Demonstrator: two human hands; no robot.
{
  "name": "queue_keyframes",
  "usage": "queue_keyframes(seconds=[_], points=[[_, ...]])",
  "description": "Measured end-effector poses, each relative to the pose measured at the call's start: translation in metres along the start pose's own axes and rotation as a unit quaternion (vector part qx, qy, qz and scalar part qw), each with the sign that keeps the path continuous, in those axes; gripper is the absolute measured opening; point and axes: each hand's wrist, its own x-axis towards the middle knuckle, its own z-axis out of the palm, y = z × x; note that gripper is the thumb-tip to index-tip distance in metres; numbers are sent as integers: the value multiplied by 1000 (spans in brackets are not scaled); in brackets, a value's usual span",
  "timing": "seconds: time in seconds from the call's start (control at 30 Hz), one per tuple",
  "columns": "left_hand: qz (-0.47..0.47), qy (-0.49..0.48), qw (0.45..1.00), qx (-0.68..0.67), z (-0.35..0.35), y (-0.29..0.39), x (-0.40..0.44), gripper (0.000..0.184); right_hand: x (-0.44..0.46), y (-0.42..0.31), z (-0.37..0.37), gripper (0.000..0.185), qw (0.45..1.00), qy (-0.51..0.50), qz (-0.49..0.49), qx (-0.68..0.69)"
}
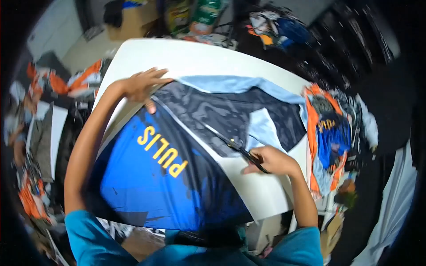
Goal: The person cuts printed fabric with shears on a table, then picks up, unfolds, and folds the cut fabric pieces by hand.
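A blue and black printed fabric panel (pixel 133 186) with yellow letters reading PULIS lies on the white table (pixel 146 53). Beside it, to the right, is a dark grey patterned fabric piece (pixel 199 104) with light blue parts. My left hand (pixel 140 86) rests at the upper corner of the panel, fingers spread, thumb on the cloth. My right hand (pixel 273 160) grips a pair of scissors (pixel 233 144) by the black handles. The blades point up and left over the dark fabric near its white edge. Whether they touch the cloth I cannot tell.
Orange, blue and grey fabric pieces (pixel 326 133) hang over the table's right edge. More scraps (pixel 57 80) lie at the left, and a cloth pile (pixel 279 29) sits beyond the table. A cardboard box (pixel 133 20) stands at the back. White cloth (pixel 390 208) hangs at far right.
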Motion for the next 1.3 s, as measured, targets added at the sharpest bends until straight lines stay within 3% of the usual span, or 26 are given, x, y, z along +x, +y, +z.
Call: queue_keyframes(seconds=[0.1, 0.2, 0.27, 0.33, 0.37, 0.5, 0.67, 0.87, 0.93, 1.0, 1.07, 1.1, 1.17, 1.2, 1.27, 1.3], points=[[86, 75, 993, -43, 12, -18, 3, 108, -19, 35, -7, 46, 998, 60, 11, 20], [30, 91, 993, -75, 21, -19, 3, 101, -33, 63, -20, 45, 991, 109, 0, 79], [-25, 97, 993, -59, 42, -35, 11, 102, -38, 75, -23, 41, 973, 61, 36, 220], [-18, 123, 938, -323, 35, 0, -11, 90, -36, 89, -19, 41, 981, 106, 26, 158], [-46, 134, 972, -188, 33, 21, -17, 78, -34, 92, -16, 42, 982, 159, 6, 98], [-79, 269, 947, -158, 59, 64, -24, 60, -40, 97, -9, 41, 978, 203, -23, 53], [-60, 342, 922, -173, 78, 54, -19, 46, -44, 122, -10, 39, 964, 263, -17, 40], [-82, 355, 923, -120, 66, 60, -19, 47, -59, 131, -24, 29, 977, 211, 23, 33], [-112, 368, 918, -97, 76, 57, -18, 49, -79, 123, -32, 23, 973, 176, 15, 149], [-116, 384, 912, -86, 76, 52, -15, 53, -48, 148, -34, 34, 948, 305, -84, 26], [-133, 418, 897, -62, 76, 50, -9, 56, -60, 144, -36, 37, 912, 358, -74, 187], [-153, 428, 888, -64, 74, 57, -5, 56, -59, 147, -40, 41, 912, 374, -37, 163], [-165, 458, 873, -32, 74, 54, 6, 60, -55, 158, -38, 42, 853, 462, -60, 234], [-155, 477, 864, -39, 73, 54, 7, 66, -69, 148, -43, 42, 857, 461, -87, 215], [-189, 475, 859, 0, 69, 56, 12, 71, -57, 163, -38, 37, 834, 514, -58, 192], [-226, 477, 848, 44, 64, 66, 11, 71, -56, 168, -40, 34, 846, 503, 26, 173]])
